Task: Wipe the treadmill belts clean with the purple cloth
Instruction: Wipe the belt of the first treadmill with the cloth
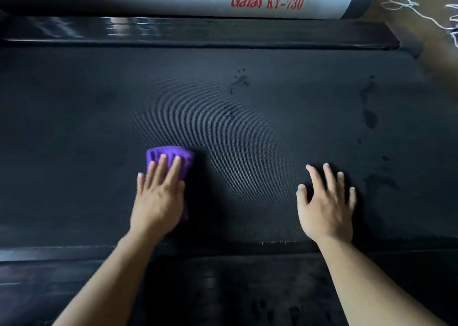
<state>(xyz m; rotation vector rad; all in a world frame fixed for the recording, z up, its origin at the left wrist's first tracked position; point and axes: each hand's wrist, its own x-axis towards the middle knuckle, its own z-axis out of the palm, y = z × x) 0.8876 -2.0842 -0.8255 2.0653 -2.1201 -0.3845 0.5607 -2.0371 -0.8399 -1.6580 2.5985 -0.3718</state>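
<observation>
Where the purple cloth lies: bunched on the treadmill belt, left of centre, near the edge closest to the person, and largely covered by a hand.
Left hand: laid palm-down on the cloth; its fingers are held straight and close together, pressed onto the fabric rather than curled round it.
Right hand: set palm-down on the bare belt, well apart from the cloth, with the fingers spread apart.
Marks: dark blotches are seen on the belt beyond the hands, with more at the right.
Far rail: grey, lettered "Ganas KY-730" in red.
</observation>
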